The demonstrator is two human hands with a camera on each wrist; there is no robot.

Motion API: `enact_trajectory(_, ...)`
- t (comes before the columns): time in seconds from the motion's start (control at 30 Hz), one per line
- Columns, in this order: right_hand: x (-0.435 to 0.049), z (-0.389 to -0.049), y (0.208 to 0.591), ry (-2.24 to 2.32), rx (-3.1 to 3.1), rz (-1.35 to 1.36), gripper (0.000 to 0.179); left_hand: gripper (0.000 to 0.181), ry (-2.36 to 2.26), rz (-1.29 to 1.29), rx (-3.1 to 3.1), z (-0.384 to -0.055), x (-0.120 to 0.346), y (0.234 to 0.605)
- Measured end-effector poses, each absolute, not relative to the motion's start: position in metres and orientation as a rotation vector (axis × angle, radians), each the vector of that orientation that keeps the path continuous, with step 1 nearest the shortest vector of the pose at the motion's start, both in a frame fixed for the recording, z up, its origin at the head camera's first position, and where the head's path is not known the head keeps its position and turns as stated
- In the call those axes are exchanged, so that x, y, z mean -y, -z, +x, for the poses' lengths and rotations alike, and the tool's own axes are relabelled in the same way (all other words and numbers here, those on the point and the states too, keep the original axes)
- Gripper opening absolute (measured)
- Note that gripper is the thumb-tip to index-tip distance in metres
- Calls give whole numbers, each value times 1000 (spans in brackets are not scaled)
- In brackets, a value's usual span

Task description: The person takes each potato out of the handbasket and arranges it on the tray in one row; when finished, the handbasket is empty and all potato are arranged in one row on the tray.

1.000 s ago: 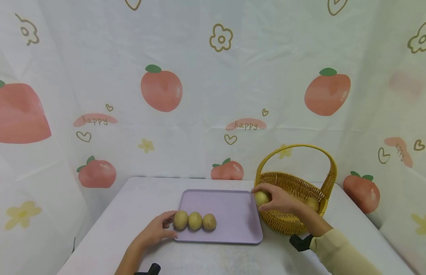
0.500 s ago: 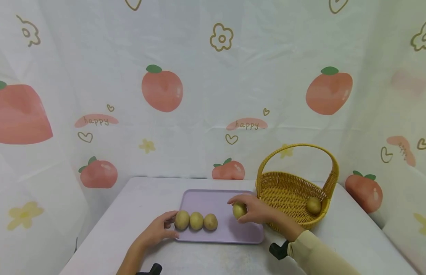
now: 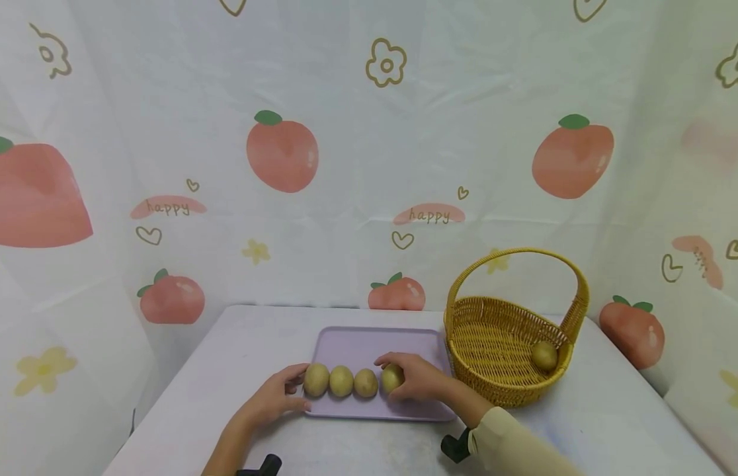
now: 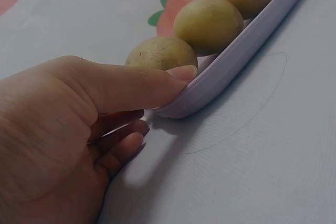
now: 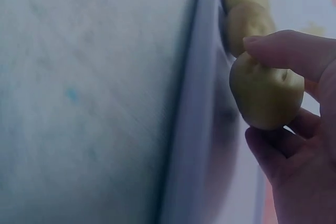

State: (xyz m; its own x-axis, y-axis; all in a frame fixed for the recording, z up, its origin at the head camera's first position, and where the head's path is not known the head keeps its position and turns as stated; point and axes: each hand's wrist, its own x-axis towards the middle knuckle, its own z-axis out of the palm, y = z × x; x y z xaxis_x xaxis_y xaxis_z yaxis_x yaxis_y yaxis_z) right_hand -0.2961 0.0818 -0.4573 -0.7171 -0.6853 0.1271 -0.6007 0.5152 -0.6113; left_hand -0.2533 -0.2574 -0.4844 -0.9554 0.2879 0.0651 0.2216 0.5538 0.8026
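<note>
Several potatoes stand in a row along the front of the lilac tray. My left hand is at the tray's left end, beside the leftmost potato. In the left wrist view its thumb lies over the tray's corner rim, with other fingers curled outside it; the index finger is hidden. My right hand pinches a potato between thumb and fingers at the row's right end. That potato is close to the neighbouring potato; whether it rests on the tray I cannot tell.
A yellow wicker basket with a tall handle stands right of the tray, one potato inside it. The white table meets a fruit-printed curtain at the back.
My right hand has carried its potato left from the basket's near side, over the tray, to the right end of the row. My left hand has stayed at the tray's left end.
</note>
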Motion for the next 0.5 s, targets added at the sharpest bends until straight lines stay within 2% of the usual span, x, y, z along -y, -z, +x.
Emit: enact_trajectory(0.5, -79, -295, 456, 970, -2577, -1070, 66, 78, -1382, 501, -2708, -254, 258, 485)
